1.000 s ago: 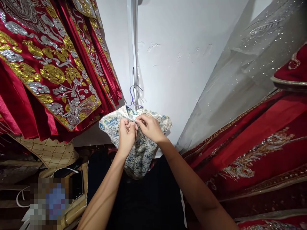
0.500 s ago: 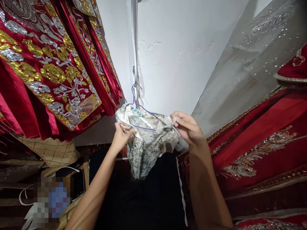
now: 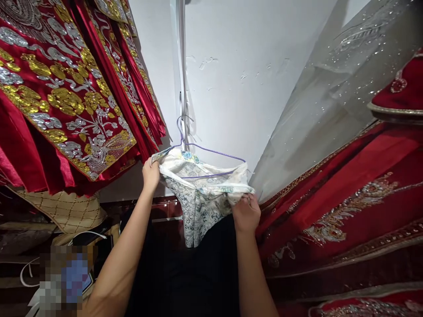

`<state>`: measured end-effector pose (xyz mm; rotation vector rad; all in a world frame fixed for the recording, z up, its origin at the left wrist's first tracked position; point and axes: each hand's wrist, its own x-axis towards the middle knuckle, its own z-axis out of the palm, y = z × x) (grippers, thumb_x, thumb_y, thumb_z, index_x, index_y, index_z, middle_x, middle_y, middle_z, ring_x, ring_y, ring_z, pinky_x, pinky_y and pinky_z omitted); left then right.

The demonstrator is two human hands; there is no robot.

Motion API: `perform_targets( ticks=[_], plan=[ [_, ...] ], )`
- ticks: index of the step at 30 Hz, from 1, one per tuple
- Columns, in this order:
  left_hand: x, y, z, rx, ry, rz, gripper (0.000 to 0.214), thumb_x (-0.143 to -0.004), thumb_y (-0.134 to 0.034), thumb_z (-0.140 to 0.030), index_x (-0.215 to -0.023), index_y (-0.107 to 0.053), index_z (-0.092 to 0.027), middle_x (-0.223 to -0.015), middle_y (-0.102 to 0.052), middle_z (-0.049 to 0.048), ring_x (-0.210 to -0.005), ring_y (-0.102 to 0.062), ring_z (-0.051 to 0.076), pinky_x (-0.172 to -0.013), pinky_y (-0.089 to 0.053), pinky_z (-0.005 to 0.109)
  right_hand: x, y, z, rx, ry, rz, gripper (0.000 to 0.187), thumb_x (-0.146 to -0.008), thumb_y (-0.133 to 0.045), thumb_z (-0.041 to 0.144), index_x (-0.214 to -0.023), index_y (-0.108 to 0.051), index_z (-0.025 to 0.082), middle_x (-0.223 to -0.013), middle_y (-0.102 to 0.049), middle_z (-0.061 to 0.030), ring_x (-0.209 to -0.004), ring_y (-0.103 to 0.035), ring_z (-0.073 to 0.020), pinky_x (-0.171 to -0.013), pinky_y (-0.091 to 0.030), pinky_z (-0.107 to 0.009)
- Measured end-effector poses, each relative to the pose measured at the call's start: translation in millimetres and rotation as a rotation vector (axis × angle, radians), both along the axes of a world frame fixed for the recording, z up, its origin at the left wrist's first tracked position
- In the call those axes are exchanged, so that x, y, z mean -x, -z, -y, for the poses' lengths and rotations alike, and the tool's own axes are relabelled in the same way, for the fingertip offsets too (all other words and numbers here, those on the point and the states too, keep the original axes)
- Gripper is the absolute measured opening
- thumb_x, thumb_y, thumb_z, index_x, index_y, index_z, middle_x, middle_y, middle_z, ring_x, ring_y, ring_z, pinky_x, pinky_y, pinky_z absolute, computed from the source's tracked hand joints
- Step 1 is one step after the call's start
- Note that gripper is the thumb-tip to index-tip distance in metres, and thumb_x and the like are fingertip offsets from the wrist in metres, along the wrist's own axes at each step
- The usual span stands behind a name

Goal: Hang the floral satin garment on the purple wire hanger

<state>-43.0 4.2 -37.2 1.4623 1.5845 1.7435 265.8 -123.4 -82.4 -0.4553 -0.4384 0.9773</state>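
A white floral top [image 3: 191,200] with a blue-green pattern hangs on a thin purple hanger [image 3: 216,152], its wide neckline spread open. The hanger's hook is up against a pale vertical strip [image 3: 180,66] on the wall. At the top's left shoulder, my left hand [image 3: 151,174] is closed on the fabric. My right hand [image 3: 246,213] grips the right-hand side of the top just below its folded upper edge, and cloth covers some of its fingers. Both ends of the hanger sit inside the shoulders of the garment.
Red garments with gold and silver embroidery [image 3: 66,101] hang at the left. Along the right are a sheer sparkly cloth [image 3: 307,105] and red beaded garments [image 3: 357,176]. A beige quilted cloth [image 3: 66,211] lies lower left, near a blurred patch. Behind stands a white wall [image 3: 228,57].
My left hand has moved up and left to the shoulder. My right hand has moved down from the bunched right shoulder, which is now spread over the hanger's right end.
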Motion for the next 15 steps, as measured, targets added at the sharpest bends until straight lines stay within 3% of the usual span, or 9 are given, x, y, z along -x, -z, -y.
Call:
perform_targets(
  ticks=[3, 7, 12, 15],
  plan=[
    [5, 6.3, 8, -0.026, -0.038, 0.307, 0.021, -0.077, -0.053, -0.029, -0.085, -0.068, -0.016, -0.082, -0.066, 0.0015, -0.079, -0.058, 0.018, -0.075, -0.046, 0.026, 8, 2.3, -2, -0.044, -0.113, -0.082, 0.012, -0.085, -0.063, 0.028, -0.077, -0.055, 0.025, -0.068, -0.052, 0.0031, -0.066, -0.055, -0.0137, -0.068, -0.054, -0.029],
    [8, 18.8, 16, 0.053, -0.097, 0.718, 0.019, -0.075, -0.054, -0.027, -0.087, -0.063, -0.015, -0.078, -0.064, 0.0003, -0.074, -0.058, 0.016, -0.071, -0.047, 0.025, 23, 0.1, 1, -0.027, -0.31, -0.157, 0.011, -0.086, -0.062, 0.022, -0.078, -0.055, 0.024, -0.066, -0.05, 0.0038, -0.061, -0.052, -0.0108, -0.056, -0.052, -0.022],
    [13, 51.1, 47, 0.237, -0.039, 0.96, 0.023, -0.077, -0.046, -0.023, -0.093, -0.06, -0.016, -0.08, -0.065, 0.0052, -0.081, -0.065, 0.02, -0.077, -0.053, 0.031, 37, 0.3, 4, 0.132, -0.641, -0.173, 0.005, -0.087, -0.06, 0.019, -0.086, -0.06, 0.024, -0.072, -0.057, 0.0032, -0.063, -0.056, -0.0092, -0.055, -0.052, -0.019],
    [10, 69.6, 73, 0.35, 0.034, 1.021, 0.023, -0.078, -0.05, -0.024, -0.097, -0.062, -0.017, -0.081, -0.067, 0.0082, -0.085, -0.067, 0.024, -0.08, -0.054, 0.037, 43, 0.5, 3, 0.234, -0.635, -0.045, 0.022, -0.086, -0.062, 0.024, -0.107, -0.063, 0.029, -0.094, -0.066, 0.0002, -0.072, -0.061, -0.0115, -0.061, -0.054, -0.023]
  ],
)
